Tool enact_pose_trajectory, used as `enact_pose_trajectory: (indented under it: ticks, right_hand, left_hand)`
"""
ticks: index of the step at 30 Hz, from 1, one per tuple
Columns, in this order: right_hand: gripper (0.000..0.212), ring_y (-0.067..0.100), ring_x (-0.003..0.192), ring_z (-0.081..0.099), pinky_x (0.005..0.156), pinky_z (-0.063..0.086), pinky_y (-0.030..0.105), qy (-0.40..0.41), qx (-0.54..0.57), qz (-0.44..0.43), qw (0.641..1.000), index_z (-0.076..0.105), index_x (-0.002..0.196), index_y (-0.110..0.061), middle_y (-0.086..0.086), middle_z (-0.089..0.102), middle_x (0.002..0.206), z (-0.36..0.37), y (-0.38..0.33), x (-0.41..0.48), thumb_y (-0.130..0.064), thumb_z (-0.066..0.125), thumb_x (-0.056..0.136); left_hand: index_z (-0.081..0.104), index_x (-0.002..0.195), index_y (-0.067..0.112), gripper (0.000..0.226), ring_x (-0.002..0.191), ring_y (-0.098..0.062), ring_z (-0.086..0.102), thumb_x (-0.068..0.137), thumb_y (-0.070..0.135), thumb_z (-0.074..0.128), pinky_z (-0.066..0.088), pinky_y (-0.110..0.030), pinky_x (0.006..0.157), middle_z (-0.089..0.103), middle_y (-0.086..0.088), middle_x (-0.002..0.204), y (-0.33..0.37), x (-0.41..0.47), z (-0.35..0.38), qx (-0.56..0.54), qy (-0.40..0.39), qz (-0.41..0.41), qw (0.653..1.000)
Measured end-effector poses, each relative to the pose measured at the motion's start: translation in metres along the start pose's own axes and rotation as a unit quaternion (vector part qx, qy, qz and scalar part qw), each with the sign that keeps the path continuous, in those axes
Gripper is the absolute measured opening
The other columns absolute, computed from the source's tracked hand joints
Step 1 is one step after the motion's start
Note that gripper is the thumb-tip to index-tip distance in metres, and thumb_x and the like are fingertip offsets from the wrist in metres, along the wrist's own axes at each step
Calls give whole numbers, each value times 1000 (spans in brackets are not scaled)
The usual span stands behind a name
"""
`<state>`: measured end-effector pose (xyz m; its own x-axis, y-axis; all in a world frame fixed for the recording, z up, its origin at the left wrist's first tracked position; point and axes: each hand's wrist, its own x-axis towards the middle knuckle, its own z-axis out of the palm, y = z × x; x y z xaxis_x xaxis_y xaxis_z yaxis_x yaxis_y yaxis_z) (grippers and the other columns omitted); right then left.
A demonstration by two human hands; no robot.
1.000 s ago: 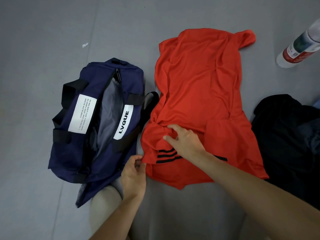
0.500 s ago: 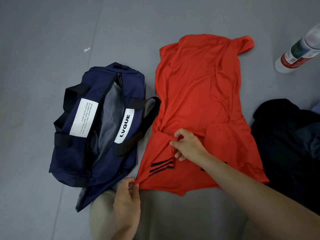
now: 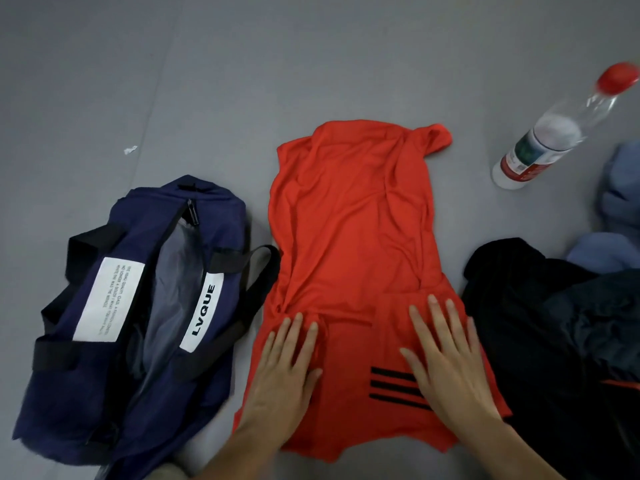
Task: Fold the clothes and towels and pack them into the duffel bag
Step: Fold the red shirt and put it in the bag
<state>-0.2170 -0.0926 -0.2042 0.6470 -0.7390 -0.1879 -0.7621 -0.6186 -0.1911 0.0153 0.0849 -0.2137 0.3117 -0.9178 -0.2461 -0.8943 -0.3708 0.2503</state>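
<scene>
An orange-red shirt [image 3: 353, 230] with three black stripes lies spread on the grey floor, its sides folded inward. My left hand [image 3: 284, 372] presses flat on its near left part, fingers straight. My right hand [image 3: 446, 362] lies flat on its near right part, just above and beside the stripes. To the left sits the navy duffel bag [image 3: 114, 306], unzipped, with grey lining showing and black straps. A heap of black clothing [image 3: 547, 323] lies to the right of the shirt.
A clear plastic bottle [image 3: 554, 133] with a red cap lies on the floor at the far right. Light blue fabric [image 3: 620, 209] is bunched at the right edge. A small white scrap [image 3: 130, 150] lies on the floor beyond the bag.
Both hands let go of the pinched shirt hem and now lie flat on the shirt. The near part of the shirt is smoother. The view has shifted, showing more of the bottle.
</scene>
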Motion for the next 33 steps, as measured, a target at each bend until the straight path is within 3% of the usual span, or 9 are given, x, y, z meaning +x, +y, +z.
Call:
enact_pose_trajectory:
  ticks: [4, 9, 12, 16, 19, 21, 26, 29, 33]
  right_hand:
    - [72, 37, 152, 18, 116, 25, 60, -74, -48, -13, 996, 33, 155, -16, 13, 20, 165, 18, 21, -35, -61, 15, 101]
    - [75, 37, 147, 32, 113, 31, 58, -79, -38, 9, 996, 41, 152, -19, 12, 28, 162, 19, 13, -54, -67, 25, 97]
    - [76, 34, 141, 42, 108, 34, 52, -27, 21, -38, 999, 45, 150, -18, 12, 36, 159, -12, 7, -33, -65, 42, 90]
    - [68, 25, 153, 15, 122, 20, 42, -12, 55, -143, 988, 25, 158, -18, 6, 17, 166, -67, 22, 54, -54, 27, 101]
    - [76, 25, 155, 6, 126, 11, 40, -44, 38, -131, 990, 13, 160, -14, 9, 8, 167, -83, 44, 161, -57, 10, 98]
    - [74, 28, 154, 7, 126, 9, 39, -25, 48, -66, 996, 13, 159, -10, 13, 10, 167, -88, 56, 237, -55, 12, 101]
    - [81, 22, 155, -2, 124, 8, 50, -48, -22, 23, 998, 1, 160, -17, 5, 3, 168, -73, 74, 310, -67, 13, 98]
    - [89, 19, 154, -11, 123, 2, 55, -65, -56, 14, 996, -14, 158, -27, -5, -11, 167, -58, 91, 302, -80, 5, 89]
    - [98, 18, 154, -12, 122, 0, 57, -50, -66, 0, 997, -14, 157, -34, -7, -13, 167, -62, 113, 325, -90, 5, 79]
  left_hand:
    - [19, 160, 28, 81, 153, -37, 14, 92, 64, 44, 16, -56, 116, 12, -14, 167, 2, -26, 22, 70, -46, 32, 996]
    - [25, 158, 37, 89, 152, -41, 12, 84, 84, 40, 21, -63, 111, 26, -17, 163, 12, -47, 26, 106, -25, 90, 990]
    - [22, 159, 32, 75, 153, -36, 12, 95, 69, 33, 18, -56, 117, 20, -14, 165, 19, 7, -12, 20, 15, 124, 992]
    - [20, 159, 11, 60, 154, -32, 14, 104, 32, 33, 18, -50, 123, 20, -14, 165, 5, 155, -66, -62, 103, 63, 991]
    - [19, 157, 0, 58, 152, -36, 20, 103, 12, 37, 18, -46, 124, 23, -21, 163, -12, 254, -90, -78, 125, -19, 989]
    - [16, 157, -1, 56, 152, -34, 19, 106, 11, 36, 15, -39, 125, 21, -21, 163, -22, 296, -101, -93, 122, -51, 987]
    - [-3, 161, 23, 78, 155, -30, 1, 98, 62, 23, 3, -42, 126, 0, -15, 168, -47, 334, -93, 3, -9, -33, 999]
    - [-14, 157, 39, 90, 155, -27, -10, 83, 86, 8, -3, -44, 125, -11, -10, 168, -68, 339, -89, 46, -7, -72, 996]
    - [-18, 154, 45, 104, 154, -29, -11, 66, 98, 2, -4, -48, 123, -13, -9, 167, -97, 353, -93, 79, 4, -89, 993]
